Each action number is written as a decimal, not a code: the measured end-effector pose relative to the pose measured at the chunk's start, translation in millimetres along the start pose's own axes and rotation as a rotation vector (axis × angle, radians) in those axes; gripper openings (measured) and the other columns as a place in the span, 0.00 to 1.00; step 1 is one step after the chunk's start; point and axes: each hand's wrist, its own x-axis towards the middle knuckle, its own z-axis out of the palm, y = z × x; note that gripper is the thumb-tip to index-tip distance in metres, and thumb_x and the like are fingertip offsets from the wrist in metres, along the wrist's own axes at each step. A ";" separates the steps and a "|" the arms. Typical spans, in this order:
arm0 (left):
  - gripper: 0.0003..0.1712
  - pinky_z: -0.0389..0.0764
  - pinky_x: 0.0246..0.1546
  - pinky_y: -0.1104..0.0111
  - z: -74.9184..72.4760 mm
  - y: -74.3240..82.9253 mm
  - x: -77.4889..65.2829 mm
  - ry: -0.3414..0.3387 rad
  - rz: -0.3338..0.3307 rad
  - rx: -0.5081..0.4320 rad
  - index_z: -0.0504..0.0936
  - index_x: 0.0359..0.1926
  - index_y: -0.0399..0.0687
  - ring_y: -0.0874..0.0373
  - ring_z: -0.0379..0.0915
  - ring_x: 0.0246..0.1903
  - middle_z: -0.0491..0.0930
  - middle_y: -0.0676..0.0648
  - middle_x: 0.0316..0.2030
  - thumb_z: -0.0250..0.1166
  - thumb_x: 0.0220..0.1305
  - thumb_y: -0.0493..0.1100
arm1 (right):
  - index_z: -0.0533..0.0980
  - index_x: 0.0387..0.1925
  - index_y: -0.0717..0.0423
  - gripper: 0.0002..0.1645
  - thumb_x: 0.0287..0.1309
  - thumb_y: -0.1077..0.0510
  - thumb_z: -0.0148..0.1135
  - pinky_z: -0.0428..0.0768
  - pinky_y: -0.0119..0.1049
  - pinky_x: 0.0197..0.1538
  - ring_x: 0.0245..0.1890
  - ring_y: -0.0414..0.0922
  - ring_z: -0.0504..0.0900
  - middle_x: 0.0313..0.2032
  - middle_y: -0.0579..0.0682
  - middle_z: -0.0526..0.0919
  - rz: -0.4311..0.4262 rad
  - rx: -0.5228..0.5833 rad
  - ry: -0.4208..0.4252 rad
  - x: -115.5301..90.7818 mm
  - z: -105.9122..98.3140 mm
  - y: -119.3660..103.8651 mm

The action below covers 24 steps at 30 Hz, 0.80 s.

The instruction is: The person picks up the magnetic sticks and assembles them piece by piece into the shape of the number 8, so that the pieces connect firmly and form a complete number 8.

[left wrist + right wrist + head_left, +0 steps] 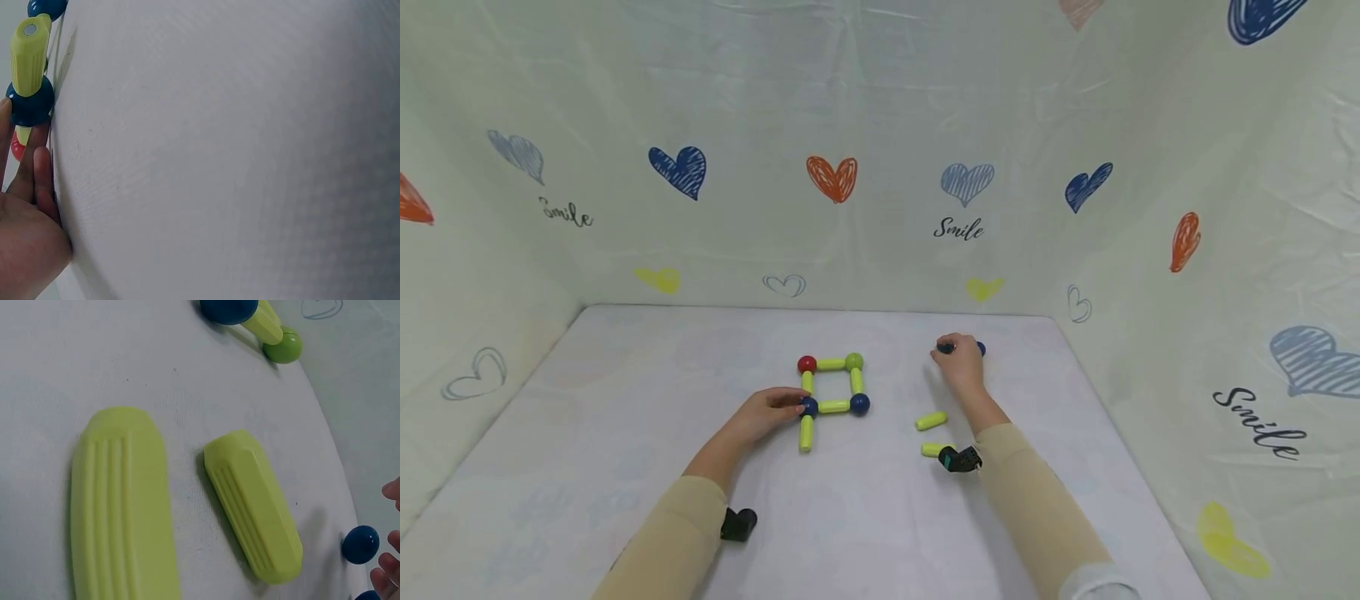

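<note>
A square of yellow-green magnetic rods and balls lies on the table, with a red ball and a green ball at its far corners. Blue balls form the near corners. My left hand pinches the near-left blue ball between thumb and fingers. From that ball another rod points toward me. At the right, my right hand reaches over a loose dark blue ball, its fingers parted and close by the ball. Another blue ball shows just past the hand.
Two loose yellow-green rods lie right of the square: one farther rod and one nearer rod, partly behind the right wrist camera. A heart-printed white curtain stands along the table's back and sides.
</note>
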 end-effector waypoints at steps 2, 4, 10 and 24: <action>0.21 0.67 0.61 0.49 -0.1 0.4 -0.2 0.003 0.001 0.002 0.78 0.59 0.44 0.44 0.67 0.59 0.74 0.38 0.59 0.63 0.67 0.42 | 0.80 0.47 0.62 0.16 0.58 0.59 0.68 0.71 0.49 0.58 0.55 0.58 0.72 0.52 0.63 0.73 0.001 -0.019 0.005 3.1 -0.3 0.8; 0.21 0.67 0.61 0.50 -0.1 1.1 -0.5 0.005 0.004 0.007 0.78 0.59 0.44 0.44 0.67 0.59 0.74 0.38 0.59 0.63 0.67 0.43 | 0.80 0.47 0.62 0.17 0.57 0.59 0.68 0.69 0.50 0.60 0.57 0.59 0.71 0.54 0.63 0.73 0.001 -0.025 0.006 6.0 -0.6 2.0; 0.21 0.68 0.60 0.51 -0.2 1.2 -0.9 0.001 0.004 -0.005 0.79 0.59 0.43 0.44 0.68 0.58 0.75 0.38 0.58 0.64 0.67 0.42 | 0.78 0.50 0.61 0.18 0.59 0.58 0.67 0.69 0.51 0.62 0.60 0.59 0.68 0.58 0.63 0.70 0.037 -0.003 -0.017 11.3 1.0 6.4; 0.20 0.69 0.59 0.52 0.2 1.1 -1.5 0.008 0.009 -0.007 0.79 0.59 0.43 0.45 0.69 0.57 0.76 0.39 0.57 0.63 0.67 0.42 | 0.78 0.49 0.62 0.16 0.60 0.60 0.66 0.71 0.49 0.60 0.59 0.58 0.69 0.55 0.63 0.70 0.058 -0.023 -0.028 23.7 10.8 17.0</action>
